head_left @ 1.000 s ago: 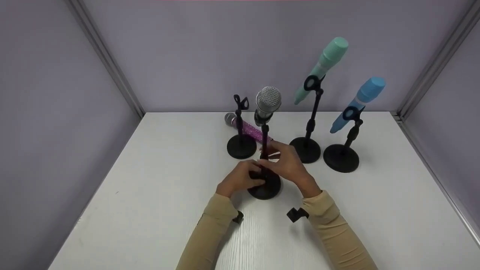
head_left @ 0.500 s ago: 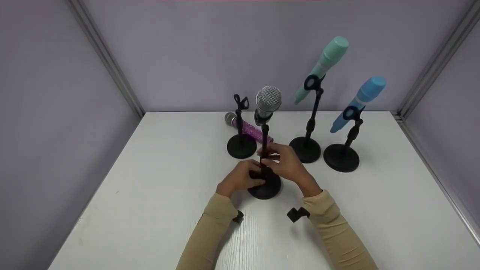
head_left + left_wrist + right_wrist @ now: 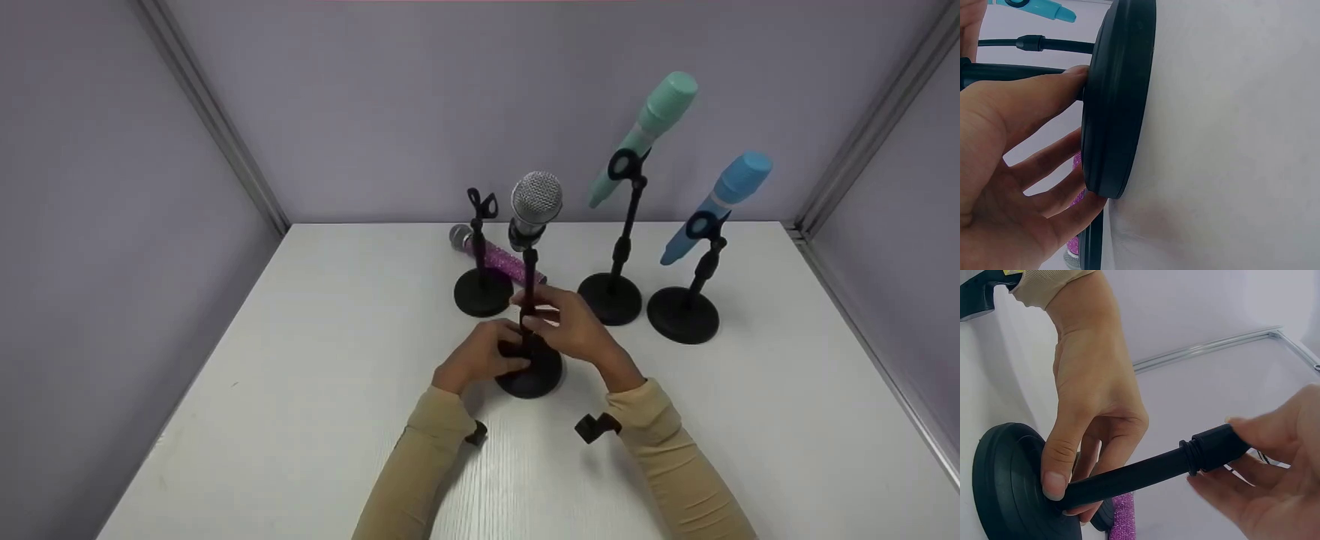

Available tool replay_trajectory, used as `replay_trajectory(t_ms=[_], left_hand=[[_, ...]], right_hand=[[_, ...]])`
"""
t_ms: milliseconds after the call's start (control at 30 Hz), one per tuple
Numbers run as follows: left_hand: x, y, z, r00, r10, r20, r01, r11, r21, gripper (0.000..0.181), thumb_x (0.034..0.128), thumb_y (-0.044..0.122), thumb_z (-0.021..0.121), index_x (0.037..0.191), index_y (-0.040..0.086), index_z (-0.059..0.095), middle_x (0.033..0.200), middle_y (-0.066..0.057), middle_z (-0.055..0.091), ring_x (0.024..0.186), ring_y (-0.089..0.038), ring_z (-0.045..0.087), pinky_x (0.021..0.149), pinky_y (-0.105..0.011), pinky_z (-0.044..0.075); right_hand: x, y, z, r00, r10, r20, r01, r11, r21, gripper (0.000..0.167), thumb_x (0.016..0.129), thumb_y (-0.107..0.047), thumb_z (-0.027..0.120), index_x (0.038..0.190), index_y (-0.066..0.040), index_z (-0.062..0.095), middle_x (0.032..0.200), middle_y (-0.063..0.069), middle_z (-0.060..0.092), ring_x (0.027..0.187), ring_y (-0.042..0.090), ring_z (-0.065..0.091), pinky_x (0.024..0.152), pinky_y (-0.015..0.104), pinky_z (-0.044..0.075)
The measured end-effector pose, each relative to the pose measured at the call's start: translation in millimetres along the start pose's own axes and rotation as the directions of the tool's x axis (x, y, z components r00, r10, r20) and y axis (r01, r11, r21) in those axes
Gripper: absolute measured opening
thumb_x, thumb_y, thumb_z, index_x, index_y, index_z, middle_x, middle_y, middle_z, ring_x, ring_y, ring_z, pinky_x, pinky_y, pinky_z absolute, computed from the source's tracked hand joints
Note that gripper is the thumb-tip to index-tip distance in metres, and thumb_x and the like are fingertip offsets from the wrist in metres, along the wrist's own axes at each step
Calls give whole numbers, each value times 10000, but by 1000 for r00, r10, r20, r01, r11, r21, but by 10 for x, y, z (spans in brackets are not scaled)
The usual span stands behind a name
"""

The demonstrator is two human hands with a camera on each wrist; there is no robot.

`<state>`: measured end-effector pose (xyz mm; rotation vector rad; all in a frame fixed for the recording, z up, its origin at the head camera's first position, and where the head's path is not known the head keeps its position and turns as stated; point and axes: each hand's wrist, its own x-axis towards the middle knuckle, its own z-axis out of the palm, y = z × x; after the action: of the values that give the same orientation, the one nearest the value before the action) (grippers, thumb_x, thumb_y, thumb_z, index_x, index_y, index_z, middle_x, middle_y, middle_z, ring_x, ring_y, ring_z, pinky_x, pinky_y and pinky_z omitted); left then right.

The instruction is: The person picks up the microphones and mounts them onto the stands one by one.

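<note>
A black tabletop microphone stand [image 3: 530,384] with a round base stands upright on the table, and a silver-headed microphone [image 3: 537,199] sits in its clip. Low on this stand my left hand [image 3: 481,352] grips the foot of the pole, its thumb [image 3: 1044,101] and fingers at the base [image 3: 1120,101]. Higher up, my right hand [image 3: 574,326] pinches the thick collar [image 3: 1219,447] of the pole between thumb and fingers. Behind, a glittery pink microphone [image 3: 504,260] lies on the table, partly hidden by a second black stand [image 3: 483,294] whose clip holds nothing.
To the right, a mint-green microphone [image 3: 666,105] rests tilted in a tall stand [image 3: 611,300]. Beside it a blue microphone [image 3: 739,180] leans in a shorter stand [image 3: 682,316]. Grey panels [image 3: 420,112] enclose the white table [image 3: 322,360] at the back and sides.
The fingers of my right hand have shifted slightly around the pole's collar, the index fingertip moving a little to the left. My left hand and the stand stay in place.
</note>
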<state>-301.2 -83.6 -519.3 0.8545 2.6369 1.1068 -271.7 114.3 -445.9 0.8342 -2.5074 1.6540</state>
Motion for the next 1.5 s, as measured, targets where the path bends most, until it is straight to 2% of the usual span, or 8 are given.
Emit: replay_trajectory(t_ms=[100, 233, 367, 500, 867, 1100, 1300, 1500], left_hand=[[5, -9, 5, 1000, 17, -2, -17, 1000, 18, 162, 898, 182, 812, 1020, 77, 813, 1211, -62, 726, 1169, -196, 656, 1054, -374, 535], [10, -10, 7, 1000, 30, -2, -30, 999, 28, 137, 899, 181, 810, 980, 70, 804, 1154, -59, 724, 1104, -170, 646, 1014, -364, 544], [19, -4, 1, 999, 45, -5, -45, 999, 26, 122, 896, 173, 813, 919, 58, 779, 1084, -49, 708, 1030, -140, 613, 984, -346, 543], [24, 1, -5, 999, 44, -6, -44, 998, 33, 149, 896, 184, 814, 960, 53, 786, 1124, -54, 716, 1069, -157, 639, 1015, -359, 547], [25, 5, -17, 999, 48, 3, -48, 998, 28, 162, 897, 170, 809, 992, 40, 803, 1234, -86, 722, 1198, -223, 650, 1086, -395, 517], [22, 7, -19, 999, 46, 6, -47, 999, 29, 200, 897, 165, 809, 1052, 40, 804, 1247, -98, 721, 1207, -233, 649, 1090, -393, 513], [13, 1, -14, 998, 59, 6, -59, 998, 19, 162, 891, 146, 810, 1008, 34, 807, 1224, -99, 732, 1196, -230, 655, 1080, -387, 519], [19, -18, -3, 997, 74, -3, -74, 997, 23, 122, 889, 146, 810, 937, 35, 799, 1163, -93, 743, 1139, -221, 667, 1042, -384, 537]], right_hand=[[-2, -7, 5, 999, -4, -45, 2, 999, -47, 311, 961, -64, 702, 1255, 31, 658, 1257, 227, 691, 1187, 386, 672, 1006, 539, 563], [2, -17, 11, 994, -1, -114, -11, 994, -106, 317, 912, -174, 795, 1151, 8, 693, 1124, 179, 734, 1042, 351, 737, 885, 485, 622], [11, -22, 18, 987, 4, -161, -25, 991, -128, 317, 849, -197, 860, 1048, -4, 706, 1012, 162, 758, 916, 335, 764, 804, 443, 640], [14, -21, 24, 984, -1, -178, -20, 993, -115, 301, 825, -162, 878, 1010, -1, 703, 968, 163, 762, 884, 320, 764, 800, 463, 637], [5, -17, 24, 994, 23, -104, -33, 995, -95, 182, 913, -40, 757, 1078, 16, 706, 1060, 181, 743, 1021, 326, 746, 885, 449, 626], [-4, -27, 19, 998, 11, -55, -16, 996, -89, 198, 936, 42, 669, 1131, 26, 700, 1107, 205, 731, 1071, 353, 723, 934, 490, 605], [-14, -35, 17, 999, 3, -38, -7, 996, -93, 224, 939, 30, 670, 1162, 33, 694, 1107, 204, 732, 1080, 348, 720, 943, 497, 601], [-8, -27, 14, 998, -8, -63, 4, 998, -68, 248, 961, -73, 706, 1190, 18, 684, 1152, 199, 730, 1103, 340, 717, 964, 510, 590]])
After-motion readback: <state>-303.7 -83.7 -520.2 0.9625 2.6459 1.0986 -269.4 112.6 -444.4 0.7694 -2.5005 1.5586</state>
